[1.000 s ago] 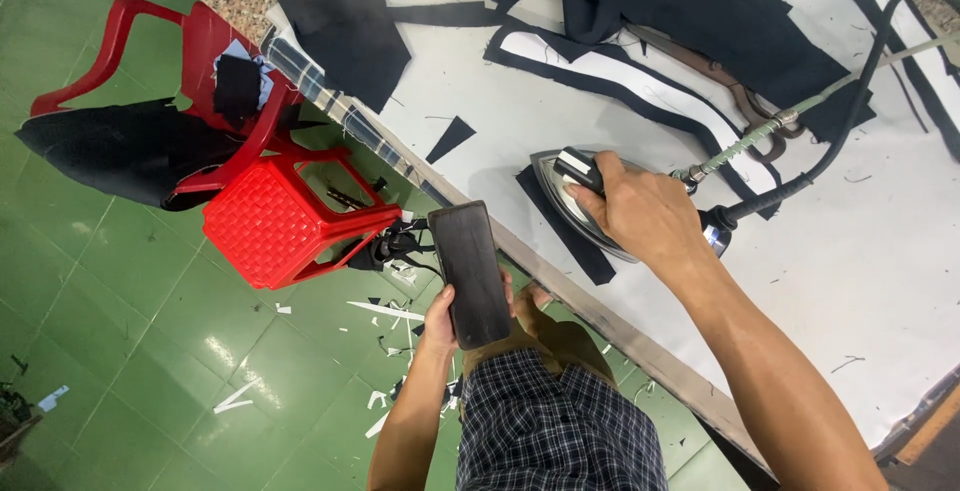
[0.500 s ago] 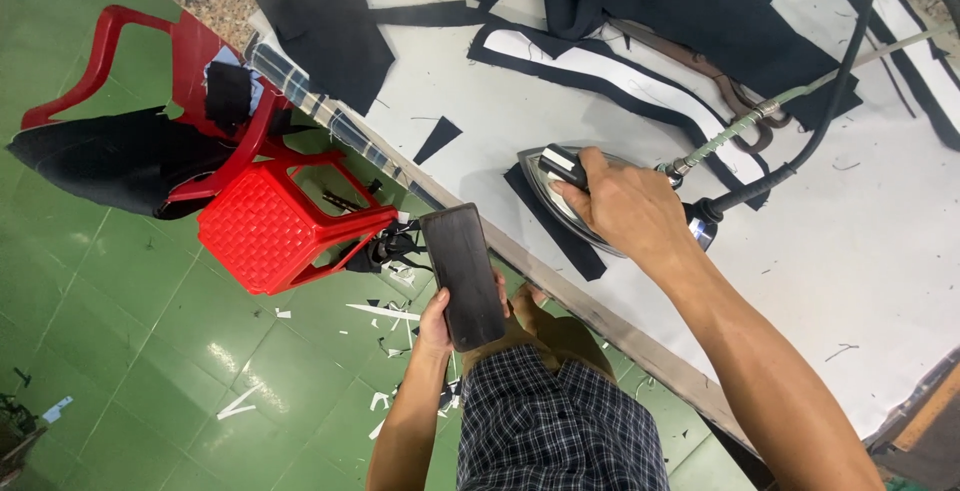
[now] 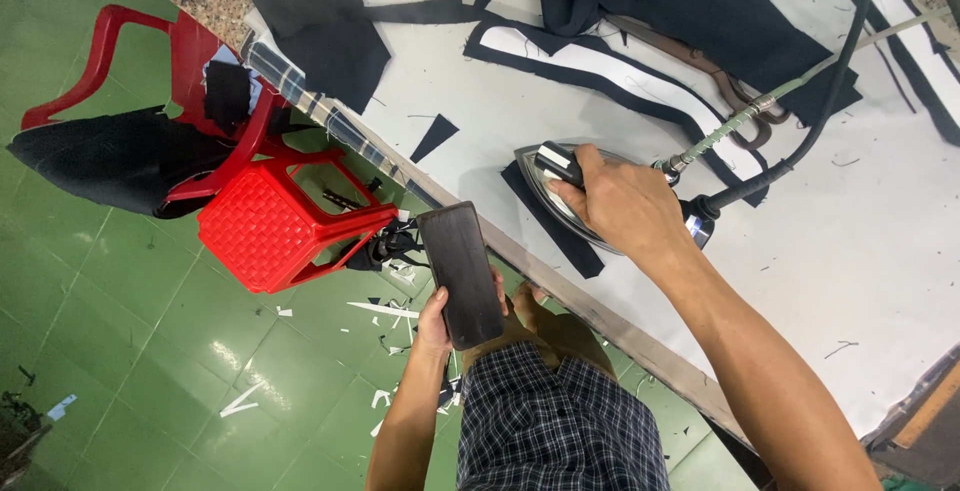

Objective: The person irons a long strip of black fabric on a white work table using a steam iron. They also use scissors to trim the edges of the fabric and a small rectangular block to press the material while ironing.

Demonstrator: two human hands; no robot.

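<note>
My right hand [image 3: 625, 201] grips the handle of a metal clothes iron [image 3: 548, 173], which rests on a narrow black fabric strip [image 3: 556, 223] on the white table [image 3: 860, 261]. A dark hose and a braided cable [image 3: 760, 109] run from the iron's back end up to the right. My left hand [image 3: 436, 319] holds a dark flat rectangular block [image 3: 460, 273] upright below the table's edge, above my checked shorts [image 3: 555, 421].
Black fabric pieces [image 3: 690, 1] and a black-edged white strip [image 3: 610, 66] lie across the far table. A small black triangle scrap [image 3: 436, 135] sits near the edge. A red plastic stool [image 3: 275, 226] and red chair [image 3: 150, 61] with dark cloth stand on the green tiled floor [image 3: 150, 351] strewn with scraps.
The iron and my right hand have slid slightly left along the black strip. The left hand still holds the dark block, almost unmoved.
</note>
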